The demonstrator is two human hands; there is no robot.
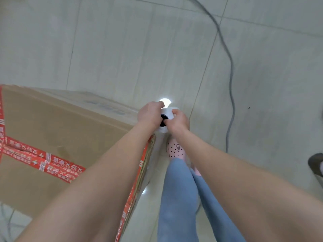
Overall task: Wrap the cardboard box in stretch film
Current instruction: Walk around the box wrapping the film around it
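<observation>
While the person is standing over the scene, both bare forearms are reaching forward and crossing much of the view. The left one is covering part of the cardboard box [52, 123], and the right one is hiding part of the blue jeans [178, 198] below. The box is sitting on the tiled floor [122, 49], on the near-left side of the fingers, with its right-hand corner lying just under the left wrist. Strips of red printed tape [43, 161] are running across its top and down its right edge. A glossy sheet seems to be lying against the box's right side, though blur is making that hard to confirm.

Directly beneath the fingers, a pink perforated shoe [174, 150] is showing between the two wrists. The left hand [148, 114] is curling its fingers over the far left rim of the roll of stretch film [167, 113]. The right hand [180, 122] is gripping the roll's right side, thumb at its dark core. Just beyond the fingertips, a bright light reflection [166, 102] is glaring off the tile. Farther right of the fingers, a grey cable [230, 81] is snaking across the floor, and a dark shoe [316, 163] is peeking in at the frame's edge.
</observation>
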